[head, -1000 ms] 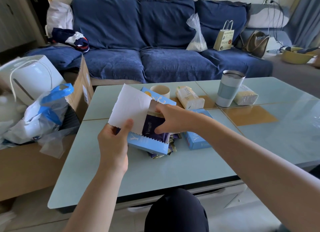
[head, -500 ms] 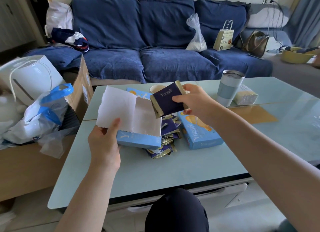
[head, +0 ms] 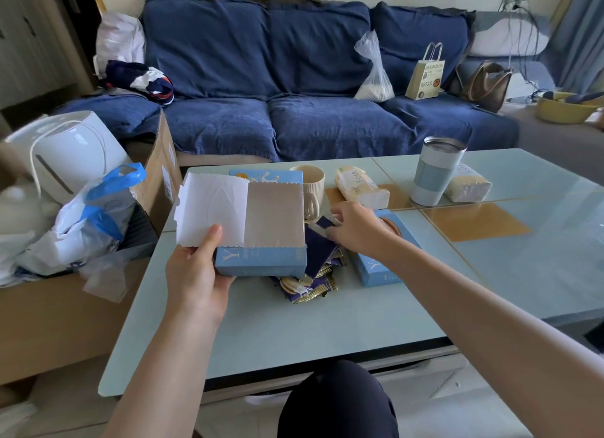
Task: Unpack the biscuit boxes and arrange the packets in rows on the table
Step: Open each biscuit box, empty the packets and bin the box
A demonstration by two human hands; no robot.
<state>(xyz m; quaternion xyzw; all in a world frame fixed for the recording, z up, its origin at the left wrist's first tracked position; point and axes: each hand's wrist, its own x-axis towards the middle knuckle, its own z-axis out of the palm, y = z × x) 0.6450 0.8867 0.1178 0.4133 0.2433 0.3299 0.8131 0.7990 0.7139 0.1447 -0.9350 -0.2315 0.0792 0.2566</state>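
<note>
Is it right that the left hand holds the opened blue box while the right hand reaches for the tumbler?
Not quite. In the head view the left hand does hold the opened blue box, but the right hand is at the dark blue packets, not the tumbler.

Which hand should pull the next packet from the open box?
Right. The right hand already pinches a dark packet at the box's open end, while the left hand grips the open biscuit box and its torn flap.

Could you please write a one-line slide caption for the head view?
Left hand holds an opened biscuit box while right hand reaches the packets.
</note>
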